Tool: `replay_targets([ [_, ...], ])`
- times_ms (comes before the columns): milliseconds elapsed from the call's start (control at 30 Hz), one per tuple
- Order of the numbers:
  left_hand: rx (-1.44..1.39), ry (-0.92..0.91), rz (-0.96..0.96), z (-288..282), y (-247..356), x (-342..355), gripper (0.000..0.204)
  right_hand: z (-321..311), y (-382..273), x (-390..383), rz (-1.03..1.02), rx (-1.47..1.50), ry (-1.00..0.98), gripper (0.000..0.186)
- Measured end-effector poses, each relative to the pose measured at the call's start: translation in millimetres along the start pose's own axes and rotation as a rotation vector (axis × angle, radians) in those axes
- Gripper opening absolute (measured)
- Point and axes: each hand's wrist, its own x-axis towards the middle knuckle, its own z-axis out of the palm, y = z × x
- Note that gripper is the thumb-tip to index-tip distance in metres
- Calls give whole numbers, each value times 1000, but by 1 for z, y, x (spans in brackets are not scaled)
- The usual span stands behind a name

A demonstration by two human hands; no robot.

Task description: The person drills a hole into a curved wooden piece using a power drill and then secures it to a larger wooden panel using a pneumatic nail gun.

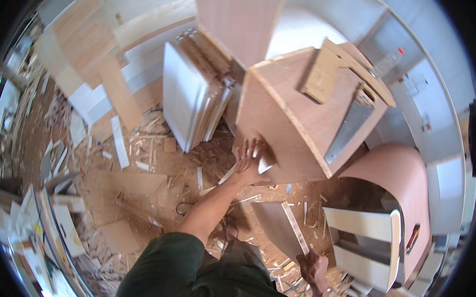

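My left hand point(247, 164) is stretched out with its fingers spread, at the lower side of a large plywood box point(279, 125); whether the fingertips touch it I cannot tell. Low on my right, my right hand point(313, 266) is closed on the near end of a flat wooden panel point(278, 223), which is held tilted with its pale edge facing up. On top of the box lie a handsaw point(348, 127) and an L-shaped wooden square point(327, 73).
White panels point(185, 97) lean upright left of the box. At right stand a curved plywood piece point(395, 165) with a utility knife point(412, 239) on it, and a pale slatted frame point(358, 223). Wood scraps point(120, 143) litter the floor. A clear bottle point(388, 62) lies behind the box.
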Motion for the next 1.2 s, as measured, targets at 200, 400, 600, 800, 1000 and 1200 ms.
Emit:
replay_targets([
  [200,-927,96,-69,20,-46,-140,84,21,18,-29,-453,-280,-126,39],
  [400,-1188,748,-172,70,-94,-347,77,36,-101,-18,-1477,-575,261,39],
  [600,-972,1502,-192,-41,-166,-507,53,38,-311,-120,-1251,-82,-258,44],
  [800,-223,1782,-245,-269,-130,-668,53,55,-367,-193,-1260,500,-142,34],
  [1000,449,1736,-148,-367,-90,-795,67,168,-390,-208,-1144,858,-386,76],
  [1200,654,1581,-214,-348,-136,-913,56,320,-458,-261,-1357,822,-830,31],
])
